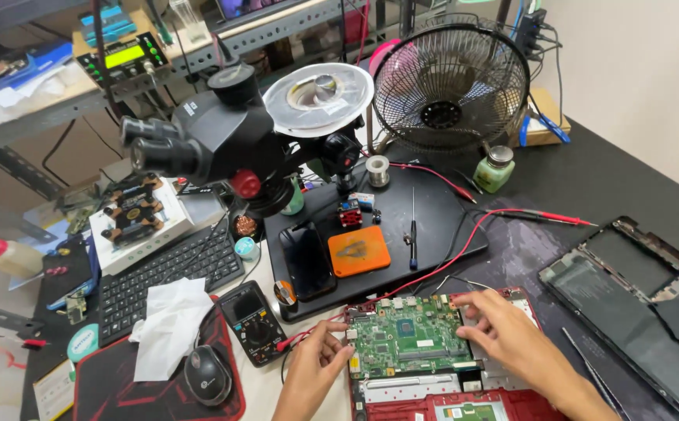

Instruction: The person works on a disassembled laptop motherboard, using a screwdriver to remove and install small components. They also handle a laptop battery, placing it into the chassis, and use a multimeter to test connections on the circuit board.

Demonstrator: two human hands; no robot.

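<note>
A green laptop motherboard (405,337) lies in an opened red laptop base (511,404) near the table's front edge. My left hand (316,365) rests at the board's left edge, fingertips touching its corner by the red probe lead (433,269). My right hand (507,331) lies flat over the board's right side, fingers spread and pressing on it. Neither hand holds a tool.
A black microscope (214,144) hangs over a black work mat (433,210) with an orange pad (359,251), a phone and a screwdriver (413,234). A multimeter (253,321), tissue, mouse and keyboard (168,273) sit left. A fan (450,84) stands behind; a dismantled laptop lid (636,288) lies right.
</note>
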